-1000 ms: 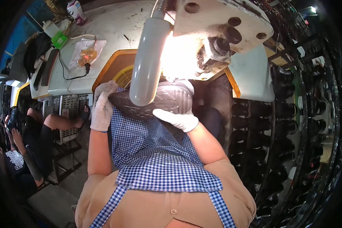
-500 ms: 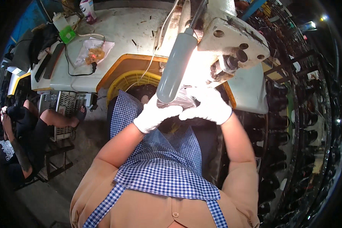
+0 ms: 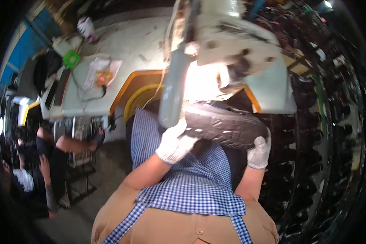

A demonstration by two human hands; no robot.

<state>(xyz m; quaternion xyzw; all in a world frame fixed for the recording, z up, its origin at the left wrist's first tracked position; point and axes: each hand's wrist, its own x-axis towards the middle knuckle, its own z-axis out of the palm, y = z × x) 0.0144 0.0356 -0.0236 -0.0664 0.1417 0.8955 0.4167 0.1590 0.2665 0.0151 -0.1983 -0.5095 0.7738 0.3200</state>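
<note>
A dark shoe [image 3: 227, 129] is held in front of the near edge of the worktop [image 3: 138, 40]. Its right end is pinched between thumb and fingers of the right hand [image 3: 259, 153]; its left end is contacted by the left hand [image 3: 174, 144], whose finger closure cannot be determined.

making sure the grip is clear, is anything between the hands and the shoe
Only white gloves: the left hand and right hand hold opposite ends of the shoe. The grey lamp shows just above the left hand in this view, not visibly between it and the shoe.
</note>
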